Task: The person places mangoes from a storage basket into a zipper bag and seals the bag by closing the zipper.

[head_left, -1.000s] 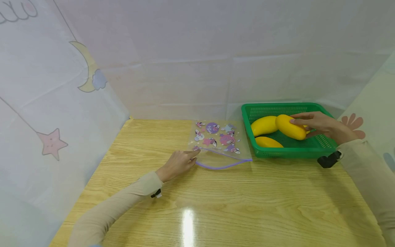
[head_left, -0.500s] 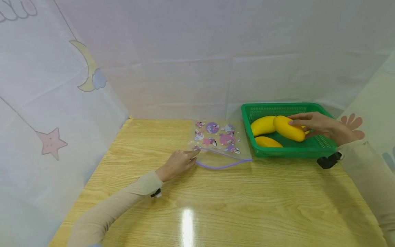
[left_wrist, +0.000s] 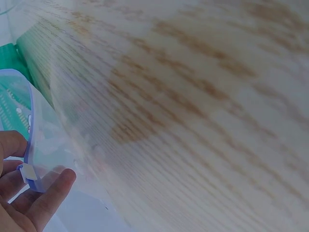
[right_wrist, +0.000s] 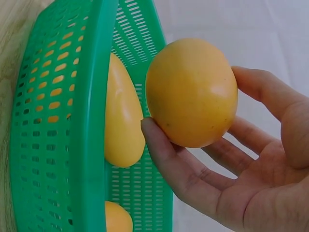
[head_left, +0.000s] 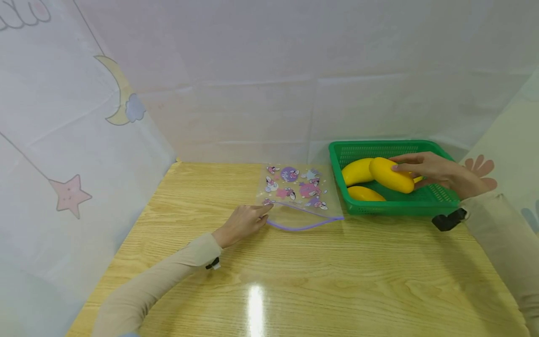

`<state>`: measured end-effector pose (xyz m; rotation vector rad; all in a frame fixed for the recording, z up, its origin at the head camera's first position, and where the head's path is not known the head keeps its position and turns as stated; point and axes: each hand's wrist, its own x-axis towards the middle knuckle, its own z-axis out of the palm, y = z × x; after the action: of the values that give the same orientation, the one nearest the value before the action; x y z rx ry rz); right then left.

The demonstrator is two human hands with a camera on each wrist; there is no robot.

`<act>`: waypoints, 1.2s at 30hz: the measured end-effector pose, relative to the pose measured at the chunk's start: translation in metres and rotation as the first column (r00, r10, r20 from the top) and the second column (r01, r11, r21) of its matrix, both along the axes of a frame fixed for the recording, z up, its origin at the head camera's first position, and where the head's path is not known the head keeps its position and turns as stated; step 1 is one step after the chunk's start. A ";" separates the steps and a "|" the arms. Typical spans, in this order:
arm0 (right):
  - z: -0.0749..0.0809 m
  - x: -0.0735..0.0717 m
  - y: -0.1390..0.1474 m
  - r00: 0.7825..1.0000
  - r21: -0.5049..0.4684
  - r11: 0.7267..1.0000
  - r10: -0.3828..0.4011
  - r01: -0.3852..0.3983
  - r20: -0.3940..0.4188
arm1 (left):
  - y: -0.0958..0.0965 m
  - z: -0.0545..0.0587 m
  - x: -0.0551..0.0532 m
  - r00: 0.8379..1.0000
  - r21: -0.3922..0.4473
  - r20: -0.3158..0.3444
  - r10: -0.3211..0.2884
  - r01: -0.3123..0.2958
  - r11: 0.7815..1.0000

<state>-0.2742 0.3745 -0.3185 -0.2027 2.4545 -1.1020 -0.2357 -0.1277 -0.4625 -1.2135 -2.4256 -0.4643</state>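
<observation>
Wood-grained is the table [head_left: 294,271], on which a green basket [head_left: 404,209] and, just beside it, a clear bag [head_left: 305,190] are placed. The bag's mouth is pinched by the left hand [head_left: 244,222]; by the curled fingers [right_wrist: 173,166] of the right hand [head_left: 440,171], one yellow fruit [head_left: 391,175] is held at the basket. An even grip is advised (the skin looks smooth). The fruit's height cannot be judged; a second fruit [head_left: 365,194] is partly hidden by the rim.

Clear plastic bag [head_left: 301,188], purple zip edge: details of printed figures too small to tell. Oblong yellow fruit [head_left: 364,194], nearest: lower side hidden by green perforated plastic basket [head_left: 400,209]. Bare left hand [left_wrist: 29,205]: cut off by left wrist view's edge.
</observation>
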 end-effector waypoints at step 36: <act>0.003 0.016 -0.023 0.999 -0.094 0.995 0.016 -0.020 -0.040 | -0.001 -0.002 -0.001 0.999 0.015 0.026 -0.020 0.020 1.000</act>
<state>-0.2585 0.3511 -0.3151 -0.2770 2.4320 -1.2180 -0.2365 -0.1285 -0.4640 -1.2338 -2.4293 -0.5065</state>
